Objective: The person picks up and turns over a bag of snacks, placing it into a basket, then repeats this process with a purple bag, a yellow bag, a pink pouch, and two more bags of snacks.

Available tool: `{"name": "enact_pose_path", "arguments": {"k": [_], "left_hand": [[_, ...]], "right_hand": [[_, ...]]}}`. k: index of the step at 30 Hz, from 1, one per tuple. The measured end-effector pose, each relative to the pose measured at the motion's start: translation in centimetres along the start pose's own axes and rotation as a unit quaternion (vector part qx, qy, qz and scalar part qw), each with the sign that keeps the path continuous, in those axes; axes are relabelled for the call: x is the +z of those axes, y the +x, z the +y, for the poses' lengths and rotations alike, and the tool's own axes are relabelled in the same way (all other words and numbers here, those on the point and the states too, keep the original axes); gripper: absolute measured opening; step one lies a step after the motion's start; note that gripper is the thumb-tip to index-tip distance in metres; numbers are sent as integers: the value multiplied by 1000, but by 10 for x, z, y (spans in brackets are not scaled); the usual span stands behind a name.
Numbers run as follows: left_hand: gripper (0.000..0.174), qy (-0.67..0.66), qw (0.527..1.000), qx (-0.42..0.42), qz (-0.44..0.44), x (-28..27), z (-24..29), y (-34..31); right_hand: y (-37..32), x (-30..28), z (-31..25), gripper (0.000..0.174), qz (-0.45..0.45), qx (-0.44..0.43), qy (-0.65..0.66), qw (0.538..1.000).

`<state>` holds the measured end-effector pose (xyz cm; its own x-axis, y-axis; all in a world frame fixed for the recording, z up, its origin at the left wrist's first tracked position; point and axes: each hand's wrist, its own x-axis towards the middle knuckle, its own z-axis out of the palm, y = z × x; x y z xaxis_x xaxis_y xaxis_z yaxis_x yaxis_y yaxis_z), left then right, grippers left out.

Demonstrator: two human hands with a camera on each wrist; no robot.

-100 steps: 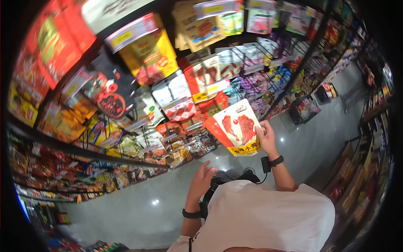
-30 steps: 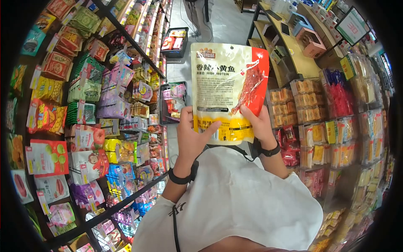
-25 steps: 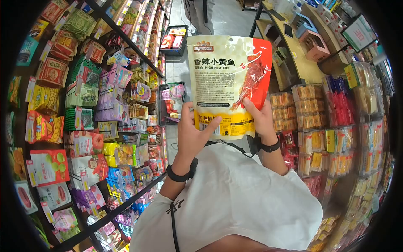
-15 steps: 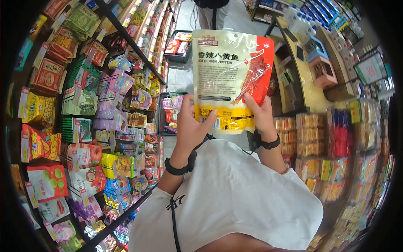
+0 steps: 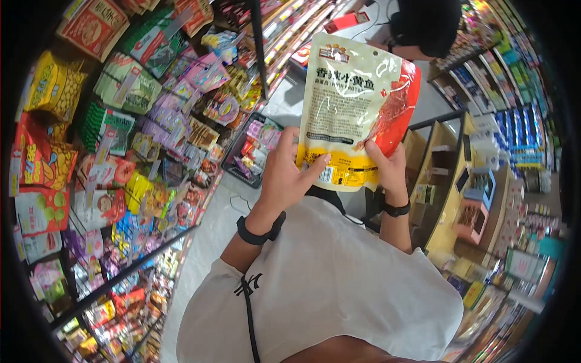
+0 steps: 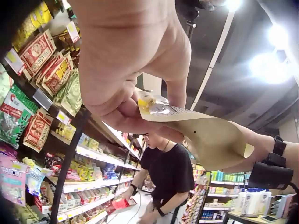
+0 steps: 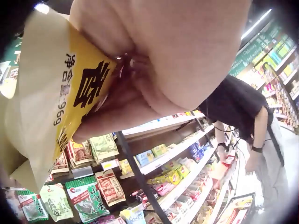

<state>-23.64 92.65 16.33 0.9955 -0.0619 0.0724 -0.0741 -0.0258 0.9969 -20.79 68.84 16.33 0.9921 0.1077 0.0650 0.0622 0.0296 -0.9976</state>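
A snack pouch (image 5: 345,103) of spicy small yellow croaker, cream, red and yellow, stands upright before the chest in the head view. Its printed back, with the words HIGH PROTEIN and a barcode, faces up at me. My left hand (image 5: 288,176) grips the lower left edge, thumb across the yellow band and fingers behind. At the lower right edge my right hand (image 5: 392,168) pinches it, thumb on the back panel. The left wrist view shows the pouch (image 6: 210,140) nearly edge-on beneath the left hand (image 6: 135,51). Yellow front print shows beside the right hand (image 7: 173,51).
Shelves of hanging snack bags (image 5: 112,166) line the left side. A black basket (image 5: 251,151) with packets stands on the floor beside them. Ahead, another person (image 6: 166,172) in black handles a red packet (image 5: 346,22). A wooden counter (image 5: 445,212) with boxes is on the right.
At first the right hand alone held the pouch by the shelf; now both hands hold it, back side showing. Lately the grip stays the same while the view has turned and the other person bends down.
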Motion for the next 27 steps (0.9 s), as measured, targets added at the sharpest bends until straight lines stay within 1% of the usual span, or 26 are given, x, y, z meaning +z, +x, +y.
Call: {"name": "enact_pose_path", "arguments": {"k": [4, 7, 10, 12, 13, 16, 20, 25, 27], "left_hand": [[40, -1, 997, -23, 76, 14, -6, 23], [44, 2, 990, -24, 136, 35, -10, 46], [44, 8, 984, -35, 173, 63, -12, 63], [42, 19, 983, -58, 171, 75, -12, 73], [41, 22, 983, -73, 170, 83, -13, 76], [45, -25, 972, -51, 229, 100, -17, 81], [45, -30, 964, -64, 257, 109, -28, 77], [46, -20, 957, -61, 282, 106, -27, 52], [48, -12, 955, -49, 292, 92, -23, 33]], "right_hand": [[58, -12, 17, 28, -63, 33, 12, 997], [98, -29, 16, 26, -113, 43, 9, 993], [132, -53, 20, 27, -155, 47, 8, 987], [148, -64, 24, 27, -172, 51, 23, 984], [154, -71, 27, 28, -183, 61, 25, 981], [164, -78, 35, 29, -207, 80, 37, 974], [170, -80, 43, 29, -225, 82, 30, 970], [161, -67, 43, 28, -272, 77, 35, 959], [150, -50, 41, 28, -298, 85, 31, 950]]}}
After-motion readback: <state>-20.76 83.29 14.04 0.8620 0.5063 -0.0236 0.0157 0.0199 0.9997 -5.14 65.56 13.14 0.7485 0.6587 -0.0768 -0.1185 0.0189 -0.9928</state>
